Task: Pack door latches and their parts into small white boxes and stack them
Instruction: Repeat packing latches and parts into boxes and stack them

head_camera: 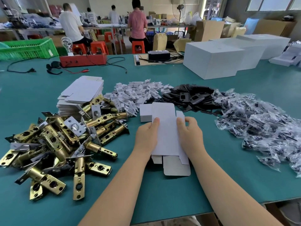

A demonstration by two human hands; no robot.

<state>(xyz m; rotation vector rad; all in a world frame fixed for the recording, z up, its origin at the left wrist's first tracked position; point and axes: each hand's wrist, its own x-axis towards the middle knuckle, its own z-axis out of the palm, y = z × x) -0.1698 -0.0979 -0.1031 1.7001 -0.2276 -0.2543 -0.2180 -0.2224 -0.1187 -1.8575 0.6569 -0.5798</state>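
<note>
Between my two hands is a flat, unfolded small white box (166,128), its end flaps open near and far. My left hand (146,136) grips its left edge with the thumb on top. Along the right edge, my right hand (190,136) holds it the same way. A closed small white box (145,114) lies just beyond, to the left. A heap of brass door latches (61,144) covers the table's left. Behind it stands a stack of flat white boxes (83,93).
On the green table (146,201) lie white card inserts (138,95), black strike plates (190,97) and bagged screws (263,126). Large white cartons (216,59) stand at the back right, a red tester box (83,59) and cables at the back left. People work at far benches.
</note>
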